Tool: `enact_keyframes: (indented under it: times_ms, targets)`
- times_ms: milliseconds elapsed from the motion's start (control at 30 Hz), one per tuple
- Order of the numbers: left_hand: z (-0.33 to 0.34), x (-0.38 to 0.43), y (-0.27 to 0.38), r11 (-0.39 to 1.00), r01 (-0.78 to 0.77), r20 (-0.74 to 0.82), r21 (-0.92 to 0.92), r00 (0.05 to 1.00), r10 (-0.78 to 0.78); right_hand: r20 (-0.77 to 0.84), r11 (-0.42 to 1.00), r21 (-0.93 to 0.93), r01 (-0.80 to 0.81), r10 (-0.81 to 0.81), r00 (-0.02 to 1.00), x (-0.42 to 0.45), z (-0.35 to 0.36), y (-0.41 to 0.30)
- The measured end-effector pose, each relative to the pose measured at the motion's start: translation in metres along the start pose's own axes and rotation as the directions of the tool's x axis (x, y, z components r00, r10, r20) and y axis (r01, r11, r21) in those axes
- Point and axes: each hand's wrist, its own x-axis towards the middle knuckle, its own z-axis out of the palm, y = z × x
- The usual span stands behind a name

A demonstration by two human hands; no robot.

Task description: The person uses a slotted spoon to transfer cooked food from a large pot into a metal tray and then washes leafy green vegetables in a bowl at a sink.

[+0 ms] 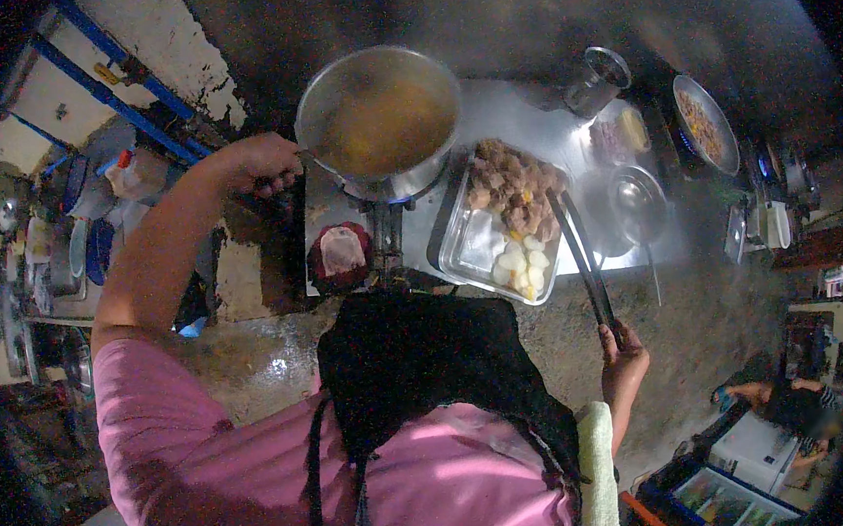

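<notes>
My left hand [268, 165] is curled at the left side of a large metal pot [383, 176], against its rim; its fingers are partly in shadow, so what they grip cannot be made out. Brown liquid [386, 122] fills much of the pot, which sits over a gas burner with a blue flame. In my right hand [624, 355] is a pair of long dark tongs [589, 266]. The tong tips reach the right edge of a rectangular metal tray [475, 248]. Chunks of browned meat [515, 183] lie in its far part, pale rounded pieces [520, 265] in its near right corner.
Right of the tray are a round metal lid or bowl [637, 204], a metal cup [596, 82] and a bag of food [621, 135]. Farther right, a pan of food [707, 126] stands over a flame. A red container [340, 258] is near the pot. Someone crouches by a cooler [754, 452].
</notes>
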Motion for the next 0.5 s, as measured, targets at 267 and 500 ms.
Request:
enact_keyframes:
  times_ms: [267,500]
  targets:
    - [0.049,0.025,0.009,0.916,0.070,0.183,-0.396,0.983,0.004,0.043,0.996,-0.059,0.061,-0.059,0.997,0.003,0.011,-0.033]
    - [0.050,0.014,-0.013,0.709,0.144,0.269,-0.691,0.961,0.067,0.059,0.996,0.082,0.034,-0.038,0.998,-0.004,0.027,-0.056]
